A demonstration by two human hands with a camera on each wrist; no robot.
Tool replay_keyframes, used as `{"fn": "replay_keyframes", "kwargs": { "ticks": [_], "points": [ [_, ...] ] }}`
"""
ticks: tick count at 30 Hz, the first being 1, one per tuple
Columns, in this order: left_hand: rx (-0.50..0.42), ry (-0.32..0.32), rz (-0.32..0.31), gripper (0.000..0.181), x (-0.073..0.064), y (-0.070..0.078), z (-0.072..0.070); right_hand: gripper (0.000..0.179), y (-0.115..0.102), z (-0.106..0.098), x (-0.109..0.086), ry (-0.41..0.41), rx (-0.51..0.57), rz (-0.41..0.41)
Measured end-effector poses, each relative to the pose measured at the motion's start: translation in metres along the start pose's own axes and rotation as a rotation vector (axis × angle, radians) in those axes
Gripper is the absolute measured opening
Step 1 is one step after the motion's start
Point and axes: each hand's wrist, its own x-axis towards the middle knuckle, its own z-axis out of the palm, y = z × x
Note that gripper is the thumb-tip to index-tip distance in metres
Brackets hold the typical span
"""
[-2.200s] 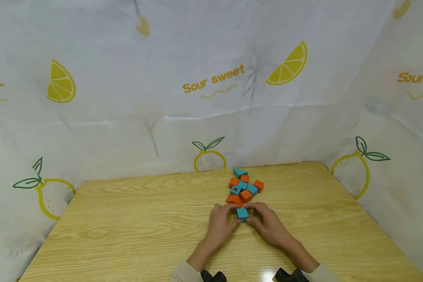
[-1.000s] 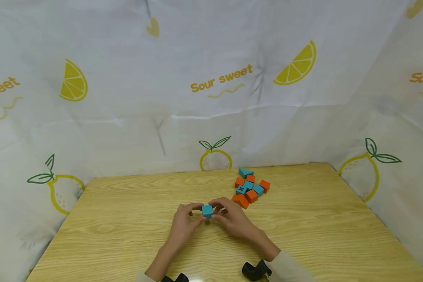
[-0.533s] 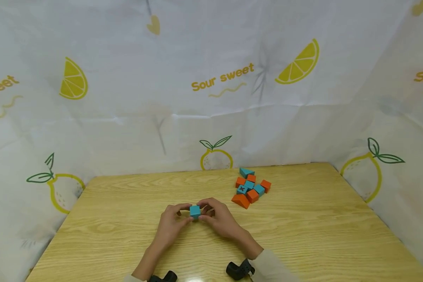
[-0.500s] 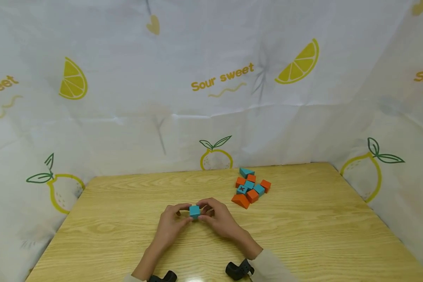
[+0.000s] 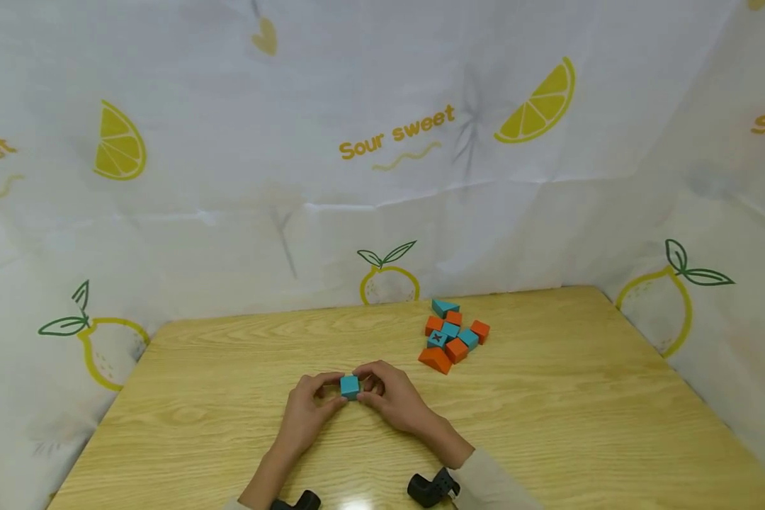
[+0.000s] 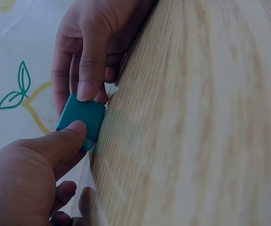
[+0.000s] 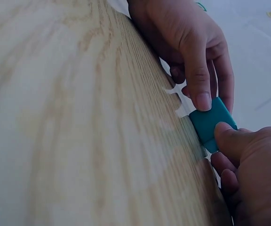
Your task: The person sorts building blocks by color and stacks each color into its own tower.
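Near the middle front of the tabletop (image 5: 229,411), a small blue cube block (image 5: 349,387) sits between my two hands. My left hand (image 5: 306,411) pinches its left side between thumb and forefinger. From the right, my right hand (image 5: 398,400) grips the same block with thumb and forefinger, its other fingers curled beneath. The left wrist view has both thumbs pressed on the near face of the blue block (image 6: 86,113). Close to the wood, that block (image 7: 211,117) appears in the right wrist view too; its far side is hidden by the fingers.
Back and to the right lies a loose cluster of orange and blue blocks: an orange triangular block (image 5: 435,360), a blue cube marked with an X (image 5: 437,338), a blue triangular block (image 5: 445,307) and several plain cubes. A white lemon-print cloth (image 5: 280,142) hangs behind the table.
Both hands have brought the blue block leftward, away from the cluster's front to the table's middle. Over the last half second hands and block barely move; the head view tilts slightly.
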Motion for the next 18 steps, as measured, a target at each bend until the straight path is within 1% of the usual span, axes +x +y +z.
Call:
{"fn": "replay_keyframes", "kwargs": {
  "ticks": [2, 7, 10, 14, 18],
  "points": [
    [0.009, 0.000, 0.004, 0.038, 0.0000, -0.0001, -0.0005, 0.031, 0.0004, 0.0011, 0.0005, 0.001, -0.005, -0.002],
    [0.030, -0.013, -0.016, 0.038, -0.0005, 0.0000, -0.0038, 0.031, -0.0004, 0.0034, 0.0011, -0.009, 0.010, 0.026],
    [0.037, -0.018, -0.008, 0.038, 0.0006, 0.0009, -0.0050, 0.032, -0.0018, 0.0027, 0.0012, -0.002, 0.002, 0.027],
    [0.036, -0.018, 0.005, 0.038, 0.0015, 0.0016, -0.0031, 0.032, -0.0011, 0.0013, -0.0001, 0.006, -0.014, 0.026],
    [0.033, -0.012, -0.002, 0.038, -0.0004, 0.0002, -0.0004, 0.032, -0.0004, 0.0011, -0.0028, 0.015, -0.016, 0.017]
  ]
}}
